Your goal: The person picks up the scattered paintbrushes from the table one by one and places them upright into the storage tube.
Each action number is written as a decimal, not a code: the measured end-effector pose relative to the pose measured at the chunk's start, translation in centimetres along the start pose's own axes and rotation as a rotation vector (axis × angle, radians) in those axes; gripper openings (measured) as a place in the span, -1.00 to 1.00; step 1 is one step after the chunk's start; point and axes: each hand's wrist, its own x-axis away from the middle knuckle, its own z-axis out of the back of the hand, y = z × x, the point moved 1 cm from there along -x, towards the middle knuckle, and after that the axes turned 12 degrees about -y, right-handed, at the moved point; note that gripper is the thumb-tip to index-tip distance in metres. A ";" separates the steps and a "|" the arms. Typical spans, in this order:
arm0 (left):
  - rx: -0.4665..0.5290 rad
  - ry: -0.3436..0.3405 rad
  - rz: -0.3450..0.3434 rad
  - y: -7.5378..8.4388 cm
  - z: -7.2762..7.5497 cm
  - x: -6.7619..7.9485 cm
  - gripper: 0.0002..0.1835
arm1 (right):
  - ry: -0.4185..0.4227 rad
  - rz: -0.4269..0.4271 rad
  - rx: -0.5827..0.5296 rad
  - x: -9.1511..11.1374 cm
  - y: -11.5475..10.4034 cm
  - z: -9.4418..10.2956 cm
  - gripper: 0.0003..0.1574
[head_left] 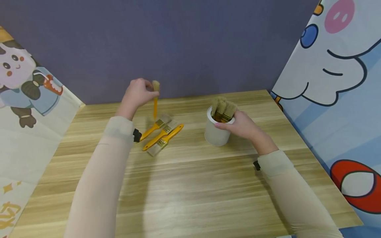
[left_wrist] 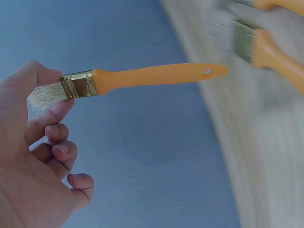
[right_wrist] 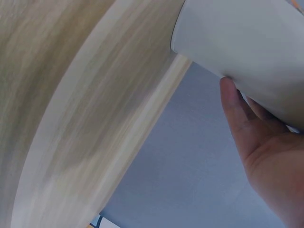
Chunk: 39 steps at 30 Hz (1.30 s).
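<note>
My left hand (head_left: 139, 94) pinches a small paintbrush (left_wrist: 147, 77) between thumb and index finger, at the bristle and ferrule end. Its yellow handle points downward in the head view, above the table. Below it, several yellow-handled paintbrushes (head_left: 163, 131) lie in a loose group on the wood. To the right stands a white can (head_left: 216, 135), upright, with more brushes (head_left: 221, 109) in it, bristles up. My right hand (head_left: 242, 125) grips the can's right side near the rim, thumb at the front. In the right wrist view its fingers lie along the white wall (right_wrist: 247, 52).
The light wood tabletop (head_left: 190, 191) runs back to a dark purple-grey wall (head_left: 178, 46). Cartoon-printed panels (head_left: 336, 76) flank it on the right, with another panel (head_left: 32, 82) on the left. Black wrist straps show at both cuffs.
</note>
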 end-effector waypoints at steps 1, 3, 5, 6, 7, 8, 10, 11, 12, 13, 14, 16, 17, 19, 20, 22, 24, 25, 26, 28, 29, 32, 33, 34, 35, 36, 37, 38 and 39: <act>0.020 0.019 -0.007 0.3 0.4 0.2 -0.42 | 0.002 -0.003 0.003 0.0 0.0 0.0 0.23; 0.065 0.057 -0.034 1.0 0.9 0.8 -0.45 | 0.002 -0.003 0.005 0.0 0.0 0.0 0.24; 0.109 0.087 -0.058 1.8 1.1 1.2 -0.49 | 0.000 0.002 0.005 0.0 0.0 0.1 0.24; 0.129 0.102 -0.073 2.2 1.1 1.4 -0.51 | -0.001 0.003 0.004 0.1 0.0 0.1 0.24; 0.151 0.115 -0.088 2.7 1.1 1.7 -0.53 | 0.000 0.003 0.001 0.1 0.0 0.0 0.24; 0.171 0.130 -0.107 3.2 1.0 2.0 -0.55 | -0.001 0.002 0.000 0.1 -0.1 0.0 0.25; 0.201 0.158 -0.141 4.4 0.7 2.5 -0.59 | -0.002 -0.002 -0.001 0.1 -0.1 0.0 0.26; 0.213 0.172 -0.158 5.1 0.5 2.8 -0.62 | -0.004 -0.002 -0.003 0.2 -0.1 0.0 0.26; 0.228 0.188 -0.178 5.8 0.3 3.1 -0.65 | -0.005 -0.004 -0.004 0.2 -0.2 0.0 0.27; 0.240 0.200 -0.196 6.6 0.1 3.5 -0.66 | -0.007 -0.006 -0.004 0.2 -0.2 -0.1 0.27; 0.250 0.210 -0.214 7.4 -0.1 3.9 -0.68 | -0.008 -0.007 -0.003 0.3 -0.3 -0.1 0.28; 0.269 0.232 -0.255 9.2 -0.5 4.8 -0.72 | -0.008 -0.001 -0.007 0.3 -0.3 -0.1 0.26; 0.279 0.238 -0.272 10.2 -0.7 5.3 -0.73 | -0.007 0.001 -0.008 0.3 -0.4 0.0 0.26; 0.290 0.260 -0.315 12.0 -1.1 6.3 -0.75 | -0.007 0.010 -0.010 0.3 -0.4 0.0 0.24; 0.293 0.273 -0.336 12.9 -1.4 6.8 -0.76 | -0.007 0.014 -0.013 0.3 -0.3 0.1 0.24; 0.308 0.306 -0.382 14.6 -1.9 7.7 -0.77 | -0.008 0.019 -0.017 0.2 -0.2 0.1 0.22; 0.320 0.338 -0.426 16.0 -2.7 8.3 -0.77 | -0.007 0.024 -0.017 0.1 -0.1 0.1 0.22; 0.330 0.345 -0.444 16.7 -3.2 8.4 -0.77 | -0.004 0.023 -0.019 0.1 0.0 0.1 0.21; 0.337 0.352 -0.459 17.2 -3.7 8.5 -0.77 | 0.001 0.024 -0.022 0.1 0.0 0.1 0.20; 0.344 0.345 -0.473 18.0 -4.8 8.3 -0.76 | 0.009 0.029 -0.034 0.0 0.2 0.2 0.19; 0.340 0.332 -0.473 18.2 -5.5 8.2 -0.75 | 0.015 0.031 -0.034 0.0 0.3 0.2 0.19; 0.330 0.292 -0.446 18.2 -7.4 7.4 -0.71 | 0.019 0.039 -0.050 0.0 0.4 0.1 0.18; 0.326 0.285 -0.434 18.1 -8.1 7.1 -0.70 | 0.020 0.039 -0.050 0.0 0.4 0.0 0.19; 0.323 0.280 -0.416 17.8 -8.7 6.9 -0.68 | 0.018 0.039 -0.050 0.0 0.4 0.0 0.20; 0.321 0.281 -0.401 17.6 -9.3 6.7 -0.68 | 0.015 0.037 -0.049 0.0 0.3 0.0 0.21; 0.317 0.282 -0.387 17.4 -9.9 6.5 -0.67 | 0.011 0.033 -0.051 0.1 0.3 0.0 0.22; 0.310 0.286 -0.374 17.2 -10.4 6.4 -0.66 | 0.014 0.026 -0.050 0.1 0.2 0.0 0.22; 0.297 0.287 -0.363 17.0 -10.9 6.2 -0.65 | 0.016 0.020 -0.048 0.1 0.2 0.0 0.23; 0.275 0.284 -0.356 17.0 -11.3 6.1 -0.65 | 0.020 0.014 -0.046 0.1 0.2 0.1 0.23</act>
